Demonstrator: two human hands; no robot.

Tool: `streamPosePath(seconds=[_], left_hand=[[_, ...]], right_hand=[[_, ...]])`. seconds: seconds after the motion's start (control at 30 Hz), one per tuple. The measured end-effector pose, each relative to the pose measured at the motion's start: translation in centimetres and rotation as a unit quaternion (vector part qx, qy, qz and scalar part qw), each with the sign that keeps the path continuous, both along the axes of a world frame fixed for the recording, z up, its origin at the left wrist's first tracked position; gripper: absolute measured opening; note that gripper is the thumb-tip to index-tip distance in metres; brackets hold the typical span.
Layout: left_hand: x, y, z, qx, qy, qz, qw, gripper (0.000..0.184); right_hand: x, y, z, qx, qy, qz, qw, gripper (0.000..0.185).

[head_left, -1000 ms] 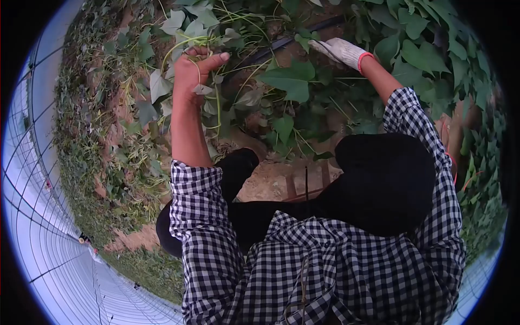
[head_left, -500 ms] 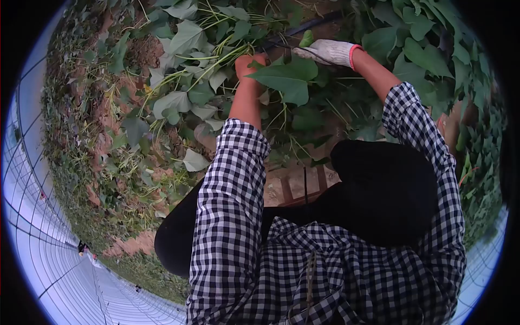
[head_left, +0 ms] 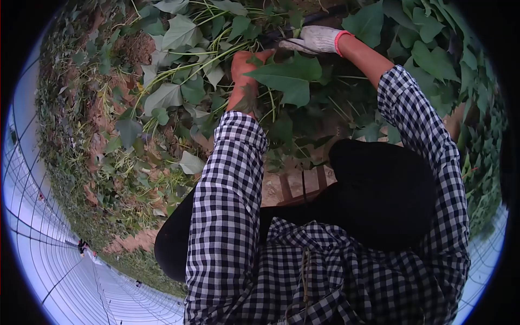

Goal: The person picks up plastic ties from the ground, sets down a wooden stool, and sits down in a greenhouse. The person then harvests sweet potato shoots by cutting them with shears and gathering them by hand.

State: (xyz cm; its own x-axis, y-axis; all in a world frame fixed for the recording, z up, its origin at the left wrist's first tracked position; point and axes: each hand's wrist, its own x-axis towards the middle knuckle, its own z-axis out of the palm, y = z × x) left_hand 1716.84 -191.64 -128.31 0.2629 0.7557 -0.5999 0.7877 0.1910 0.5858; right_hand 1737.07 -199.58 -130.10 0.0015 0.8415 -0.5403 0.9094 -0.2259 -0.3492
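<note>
Bare and partly behind leaves, my left hand (head_left: pixel 248 64) reaches in among the green vines at the upper middle; its fingertips are hidden. My right hand (head_left: pixel 314 41), in a white glove with a red cuff, is closed round a thin dark stem (head_left: pixel 299 47), just right of my left hand. A broad green leaf (head_left: pixel 290 80) hangs below the two hands. Cut-looking pale vines with leaves (head_left: pixel 181 65) lie to the left of my left hand.
A dark hose (head_left: pixel 325 14) runs over the soil behind my right hand. My black-clad knee (head_left: pixel 382 189) is at the right, by a reddish low frame (head_left: pixel 286 188). Leafy plants (head_left: pixel 428 59) stand at the upper right. A greenhouse wall (head_left: pixel 59 265) curves along the left.
Over the last second my left hand has moved right from the vines, now lying at the left, into the leaves. My gloved right hand has shifted left, closer to it.
</note>
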Motion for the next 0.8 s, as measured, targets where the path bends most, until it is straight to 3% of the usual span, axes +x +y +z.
streamPosePath(seconds=[0.07,0.13,0.2,0.3,0.37,0.43,0.5,0.57,0.67,0.7,0.73,0.77,0.8], left_hand=[[-1.3,1.4,-7.3,0.126,0.005,-0.124,0.984,0.043],[-1.7,2.0,-9.0,0.143,0.014,-0.158,0.977,0.042],[-1.3,1.8,-5.2,0.054,0.028,-0.101,0.993,0.041],[-0.5,1.6,-2.8,0.043,0.087,-0.05,0.994,0.04],[-2.2,2.1,-7.9,0.021,-0.017,-0.005,1.0,0.039],[-2.6,3.0,-8.5,0.007,-0.059,0.016,0.998,0.037],[-2.9,2.8,-4.4,-0.005,-0.035,0.014,0.999,0.035],[-4.2,3.3,-1.0,0.011,-0.112,0.036,0.993,0.028],[-7.8,6.1,2.4,0.038,-0.262,0.097,0.959,0.021],[-9.2,7.2,3.5,0.019,-0.309,0.143,0.94,0.02],[-11.8,9.7,3.0,-0.016,-0.337,0.181,0.924,0.018],[-13.3,11.4,3.6,-0.078,-0.42,0.242,0.871,0.014],[-14.9,12.8,5.6,-0.111,-0.411,0.251,0.869,0.013]], right_hand=[[-0.4,-0.1,-0.7,0.021,-0.023,-0.003,1.0,0.08],[-0.8,-0.4,-0.2,0.06,-0.05,0.022,0.997,0.082],[-1.3,-0.6,0.6,0.054,-0.054,-0.001,0.997,0.081],[-1.6,-0.9,2.3,0.043,-0.055,0.002,0.998,0.077],[-1.5,-1.3,1.8,0.048,-0.048,0.012,0.998,0.075],[-0.5,-1.4,-0.6,0.073,-0.042,0.016,0.996,0.075],[-0.3,-1.8,0.4,0.028,-0.03,0.01,0.999,0.074],[-0.7,-2.1,2.4,-0.012,-0.029,0.006,0.999,0.065],[-0.1,-2.9,-0.8,0.073,0.046,0.043,0.995,0.056],[-0.4,-3.1,0.1,0.126,0.088,0.049,0.987,0.05],[-0.9,-3.3,1.1,0.1,0.102,0.04,0.989,0.048],[-1.3,-3.0,2.4,0.078,0.114,0.031,0.99,0.046],[-1.7,-2.7,3.7,0.055,0.126,0.022,0.99,0.044]])
